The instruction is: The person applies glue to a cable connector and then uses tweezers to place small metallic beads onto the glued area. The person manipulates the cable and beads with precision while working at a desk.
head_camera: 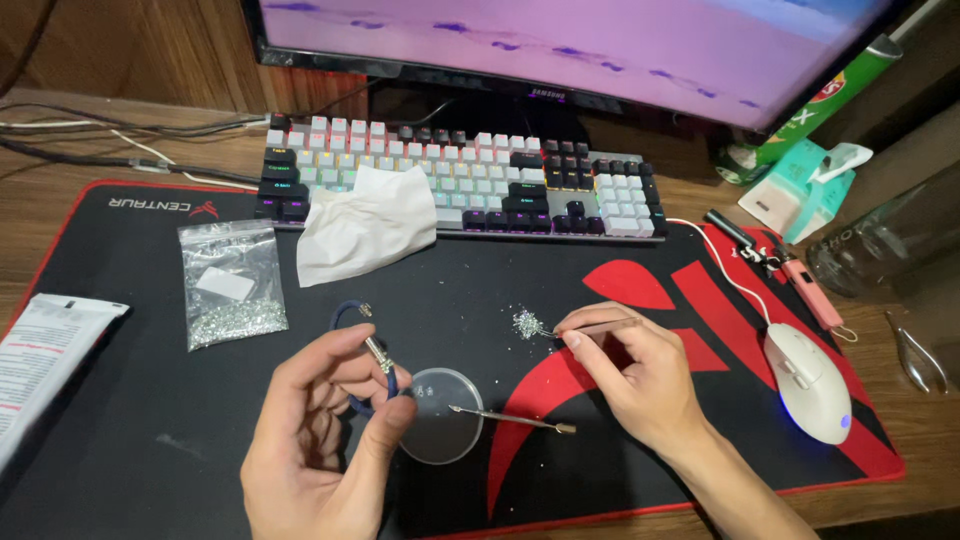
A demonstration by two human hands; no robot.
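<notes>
Left hand [325,440] pinches dark blue cord bracelet with metal clasp [372,352] above round clear plastic dish [440,415]. Right hand [630,375] grips thin metal pick [585,327], tip at small pile of tiny clear rhinestones [525,322] on black-and-red desk mat [150,400]. Risk: careless tip sweep scatters stones; loose pinch drops bracelet.

Wooden desk [100,150] under a black-and-red desk mat [150,420]; on the mat: backlit keyboard [460,180], crumpled white tissue [365,225], clear rhinestone bag [232,285], round clear dish [440,415], white mouse [812,385].
</notes>
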